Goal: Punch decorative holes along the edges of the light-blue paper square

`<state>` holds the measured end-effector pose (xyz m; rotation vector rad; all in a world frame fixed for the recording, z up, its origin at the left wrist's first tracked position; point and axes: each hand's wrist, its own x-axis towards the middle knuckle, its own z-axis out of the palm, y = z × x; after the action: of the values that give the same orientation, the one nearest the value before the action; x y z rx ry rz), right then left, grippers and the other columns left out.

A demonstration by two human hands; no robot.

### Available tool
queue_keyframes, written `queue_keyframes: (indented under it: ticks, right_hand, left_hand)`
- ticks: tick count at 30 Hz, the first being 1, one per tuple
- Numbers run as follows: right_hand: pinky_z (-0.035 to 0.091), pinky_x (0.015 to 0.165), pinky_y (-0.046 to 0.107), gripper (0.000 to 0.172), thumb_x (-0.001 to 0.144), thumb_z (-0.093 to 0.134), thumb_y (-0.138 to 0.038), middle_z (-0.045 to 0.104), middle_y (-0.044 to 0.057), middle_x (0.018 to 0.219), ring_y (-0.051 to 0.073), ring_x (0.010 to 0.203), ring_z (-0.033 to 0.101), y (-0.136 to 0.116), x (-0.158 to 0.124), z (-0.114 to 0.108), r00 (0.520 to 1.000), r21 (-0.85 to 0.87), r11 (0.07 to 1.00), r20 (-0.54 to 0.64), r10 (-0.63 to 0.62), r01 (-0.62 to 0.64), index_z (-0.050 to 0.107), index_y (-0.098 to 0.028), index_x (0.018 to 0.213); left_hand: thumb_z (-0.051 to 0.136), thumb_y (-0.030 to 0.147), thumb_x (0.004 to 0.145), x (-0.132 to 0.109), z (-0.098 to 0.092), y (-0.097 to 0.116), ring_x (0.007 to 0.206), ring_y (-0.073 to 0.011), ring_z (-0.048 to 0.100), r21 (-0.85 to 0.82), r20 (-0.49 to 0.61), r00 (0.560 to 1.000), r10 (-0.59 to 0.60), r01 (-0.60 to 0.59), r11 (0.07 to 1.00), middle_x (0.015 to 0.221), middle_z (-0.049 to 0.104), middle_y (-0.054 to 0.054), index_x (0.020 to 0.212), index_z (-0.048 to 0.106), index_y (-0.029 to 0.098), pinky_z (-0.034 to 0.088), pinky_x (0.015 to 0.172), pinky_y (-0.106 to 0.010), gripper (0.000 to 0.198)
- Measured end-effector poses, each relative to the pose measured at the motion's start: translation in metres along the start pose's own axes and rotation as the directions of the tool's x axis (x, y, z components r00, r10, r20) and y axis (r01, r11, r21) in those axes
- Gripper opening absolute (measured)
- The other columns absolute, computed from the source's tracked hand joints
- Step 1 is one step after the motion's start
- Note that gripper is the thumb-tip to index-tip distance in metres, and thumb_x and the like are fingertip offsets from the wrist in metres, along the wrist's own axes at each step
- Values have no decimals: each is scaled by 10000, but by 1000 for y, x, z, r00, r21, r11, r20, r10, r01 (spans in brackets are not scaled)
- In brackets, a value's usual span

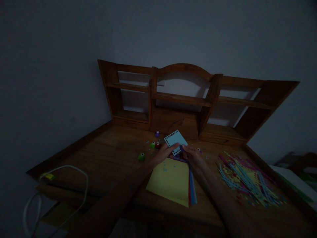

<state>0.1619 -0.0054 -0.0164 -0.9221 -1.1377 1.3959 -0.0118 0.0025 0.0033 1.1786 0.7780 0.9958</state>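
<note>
A light blue sheet of paper (176,139) with a row of punched holes along its edges is held tilted above the desk. My left hand (163,154) pinches its near left side. At the paper's near right edge, my right hand (193,154) is closed around a small purple paper punch (182,148), partly hidden by the fingers. Under both hands lies a stack of coloured paper with a yellow sheet (169,183) on top, where a few tiny blue cut-outs are scattered. Beyond my left hand sit a green punch (152,144) and a red punch (158,144).
Another green punch (141,157) and a purple one (157,134) stand on the wooden desk (111,148). A heap of coloured paper strips (247,177) spreads at right. A wooden shelf unit (180,96) lines the back. A white cable (86,185) loops at left.
</note>
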Motion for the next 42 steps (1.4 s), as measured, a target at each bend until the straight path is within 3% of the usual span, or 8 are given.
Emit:
queue_keyframes:
  ticks: [23,34,42]
  right_hand:
    - [307,539,299,312,739,708,-432,505,3,547,131,517,428,3,3,-1,999,56,998,-22,35,-34,598,-179,594]
    - [388,610,291,244,762,691,-430,607,28,724,149,622,503,-1,-3,3,998,123,991,-28,64,-60,652,-189,753]
    - [373,567,278,292,738,709,-450,563,11,614,137,567,482,2,2,1,995,125,988,-32,92,-87,610,-183,678]
  left_hand:
    - [674,511,737,0,0,0,748,-156,602,-3,-5,1000,15,-15,1000,973,655,-44,1070,597,184,460,590,-233,473]
    - [654,521,748,8,-2,-11,716,-156,609,9,-12,999,43,-43,999,956,658,-44,1101,592,196,459,589,-242,484]
    - [637,483,776,13,-4,-10,763,-171,604,104,-40,991,124,-120,987,966,669,-55,1068,612,167,470,602,-246,432]
